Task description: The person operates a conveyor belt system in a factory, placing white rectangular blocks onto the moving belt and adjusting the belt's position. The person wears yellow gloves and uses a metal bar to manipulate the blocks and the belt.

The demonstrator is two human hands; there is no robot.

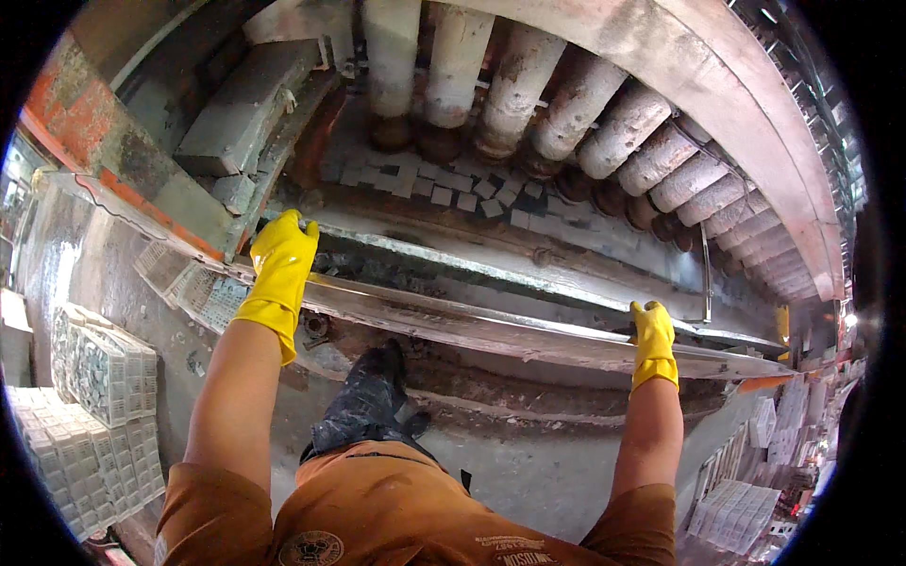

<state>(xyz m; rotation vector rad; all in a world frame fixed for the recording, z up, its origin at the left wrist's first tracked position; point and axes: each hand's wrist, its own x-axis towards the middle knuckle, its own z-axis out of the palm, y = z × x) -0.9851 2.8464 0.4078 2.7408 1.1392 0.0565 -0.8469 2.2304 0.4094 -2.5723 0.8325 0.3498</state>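
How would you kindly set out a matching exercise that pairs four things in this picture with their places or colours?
1. Gloves
2. Cylinders
3. Square pieces
4. Long board

A. Lying scattered
B. Running crosswise before the person
C. Yellow
D. Lined up in a row, upper part

Pairs: 1-C, 2-D, 3-A, 4-B

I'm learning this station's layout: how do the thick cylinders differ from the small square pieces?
The cylinders are long and round; the square pieces look small and flat. The cylinders sit side by side in an orderly row, while several square pieces lie at odd angles. Both are pale and greyish.
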